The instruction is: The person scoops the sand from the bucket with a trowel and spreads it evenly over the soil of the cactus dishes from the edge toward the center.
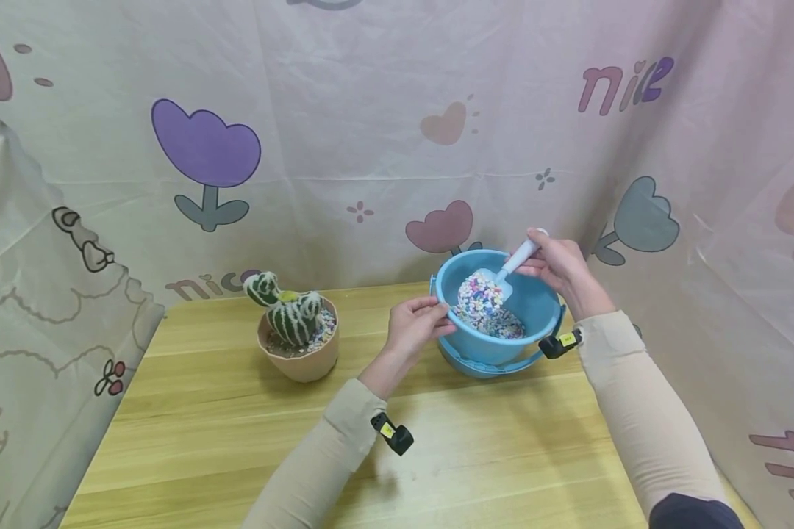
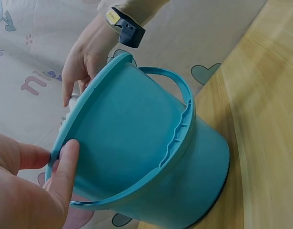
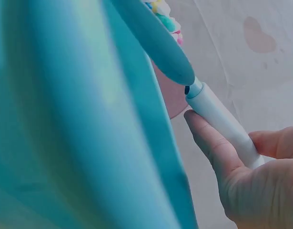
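Upper blue bucket [image 1: 534, 307] on the right looks like smooth, slightly shiny plastic, scoop handle [image 1: 521, 256] too. Tabletop [image 1: 205, 433] has wood grain with a soft sheen; far backdrop's [image 1: 344, 110] creased, mostly matt cloth, seems like.

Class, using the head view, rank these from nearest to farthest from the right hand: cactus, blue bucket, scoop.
1. Scoop: held in the right hand itself.
2. Blue bucket: just below that hand.
3. Cactus: well off to the left.

2 hnds [image 1: 415, 325], 1 scoop [image 1: 517, 258], 1 pltr [image 1: 307, 364]
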A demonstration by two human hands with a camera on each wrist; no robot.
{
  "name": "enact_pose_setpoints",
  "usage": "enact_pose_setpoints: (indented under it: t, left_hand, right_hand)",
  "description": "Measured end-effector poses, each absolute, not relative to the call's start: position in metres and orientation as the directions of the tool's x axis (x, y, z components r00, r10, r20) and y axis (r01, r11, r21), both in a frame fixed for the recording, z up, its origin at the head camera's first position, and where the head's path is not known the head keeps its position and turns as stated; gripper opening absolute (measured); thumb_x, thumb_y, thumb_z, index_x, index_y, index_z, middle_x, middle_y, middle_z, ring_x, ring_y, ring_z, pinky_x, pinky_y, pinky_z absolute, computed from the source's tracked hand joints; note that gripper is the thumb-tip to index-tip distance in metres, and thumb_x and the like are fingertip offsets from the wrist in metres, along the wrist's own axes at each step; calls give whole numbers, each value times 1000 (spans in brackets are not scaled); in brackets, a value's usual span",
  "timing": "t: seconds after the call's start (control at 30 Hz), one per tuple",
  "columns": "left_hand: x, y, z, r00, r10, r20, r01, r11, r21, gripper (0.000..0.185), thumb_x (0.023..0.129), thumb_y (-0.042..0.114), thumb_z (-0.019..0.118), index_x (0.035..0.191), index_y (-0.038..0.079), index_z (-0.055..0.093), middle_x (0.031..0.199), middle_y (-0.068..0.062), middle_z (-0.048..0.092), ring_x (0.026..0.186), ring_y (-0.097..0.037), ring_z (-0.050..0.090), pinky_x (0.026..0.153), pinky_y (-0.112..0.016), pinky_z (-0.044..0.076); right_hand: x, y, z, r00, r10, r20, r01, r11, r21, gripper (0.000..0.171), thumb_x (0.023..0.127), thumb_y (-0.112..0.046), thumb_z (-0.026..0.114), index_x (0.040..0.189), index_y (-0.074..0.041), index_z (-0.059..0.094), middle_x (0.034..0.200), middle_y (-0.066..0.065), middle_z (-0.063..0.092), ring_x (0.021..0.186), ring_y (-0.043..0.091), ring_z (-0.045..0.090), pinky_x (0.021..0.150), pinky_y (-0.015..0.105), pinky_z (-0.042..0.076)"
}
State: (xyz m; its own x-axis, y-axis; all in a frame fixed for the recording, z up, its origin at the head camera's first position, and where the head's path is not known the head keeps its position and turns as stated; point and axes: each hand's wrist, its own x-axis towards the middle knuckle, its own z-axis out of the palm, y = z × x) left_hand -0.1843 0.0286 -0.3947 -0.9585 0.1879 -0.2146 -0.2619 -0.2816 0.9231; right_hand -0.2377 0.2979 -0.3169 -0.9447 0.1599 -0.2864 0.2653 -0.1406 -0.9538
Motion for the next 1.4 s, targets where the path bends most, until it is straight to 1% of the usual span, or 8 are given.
enact_pose_setpoints:
  t: [0.3, 0.67, 0.9, 1.0, 1.17, 1.27, 1.33, 1.4]
  left_hand:
    - [-182, 22, -395, -968, 168, -185, -224, -256, 940, 27, 100, 6, 70, 126, -3, 71, 106, -24, 79, 78, -17, 79, 81, -34, 68]
    - [-179, 1, -397, -991, 73, -110, -123, -197, 973, 34, 98, 11, 73, 128, -5, 71, 115, -25, 77, 108, -38, 77, 89, -37, 66]
    - [-167, -18, -395, -996, 11, -92, -93, -82, 992, 40, 98, 19, 74, 135, 3, 70, 124, -21, 76, 111, -35, 77, 91, -33, 66]
    - [-161, -24, -394, -998, -26, -59, -60, 28, 998, 42, 97, 24, 76, 135, 8, 71, 126, -17, 76, 111, -33, 77, 93, -37, 65]
    - [-153, -35, -388, -998, -51, 32, 28, 65, 997, 46, 95, 21, 78, 138, 5, 69, 127, -18, 75, 118, -33, 74, 102, -39, 61]
    - [-148, -45, -383, -992, -61, 108, 105, 51, 993, 47, 95, 16, 79, 139, 3, 67, 124, -21, 76, 115, -35, 75, 99, -35, 63]
    - [-146, -52, -379, -981, -82, 176, 172, 61, 983, 47, 94, 13, 79, 138, 1, 67, 119, -23, 77, 109, -36, 76, 93, -28, 64]
    - [-144, -60, -374, -963, -111, 245, 237, 82, 968, 46, 93, 11, 80, 137, 1, 67, 114, -23, 77, 104, -35, 77, 88, -23, 64]
  right_hand:
    - [-238, 291, -315, -945, 183, -271, 241, -167, -956, 73, 109, -37, 56, 160, 5, 27, 82, 1, 75, 76, 15, 80, 86, 33, 64]
    - [-245, 270, -313, -947, 169, -274, 234, -226, -946, 71, 110, -33, 56, 160, 5, 25, 79, 4, 76, 72, 18, 80, 85, 37, 64]
    - [-248, 258, -313, -950, 151, -272, 232, -242, -942, 71, 110, -33, 56, 162, 4, 24, 79, 3, 75, 71, 19, 80, 83, 38, 64]
    - [-247, 253, -314, -951, 143, -273, 234, -242, -942, 71, 110, -33, 55, 162, 4, 24, 88, 7, 76, 73, 19, 80, 82, 36, 65]
    - [-246, 241, -316, -947, 144, -288, 249, -237, -939, 67, 111, -32, 53, 161, 5, 28, 126, 26, 69, 73, 18, 80, 86, 36, 65]
    - [-246, 232, -316, -948, 140, -286, 249, -233, -940, 67, 111, -31, 53, 160, 7, 28, 116, 23, 72, 72, 17, 79, 89, 37, 64]
    - [-246, 226, -316, -953, 124, -276, 242, -234, -942, 67, 111, -30, 52, 160, 8, 26, 101, 19, 76, 71, 17, 79, 89, 38, 64]
    - [-247, 221, -316, -958, 115, -263, 230, -242, -943, 67, 111, -28, 52, 160, 10, 26, 81, 7, 74, 70, 18, 79, 88, 39, 64]
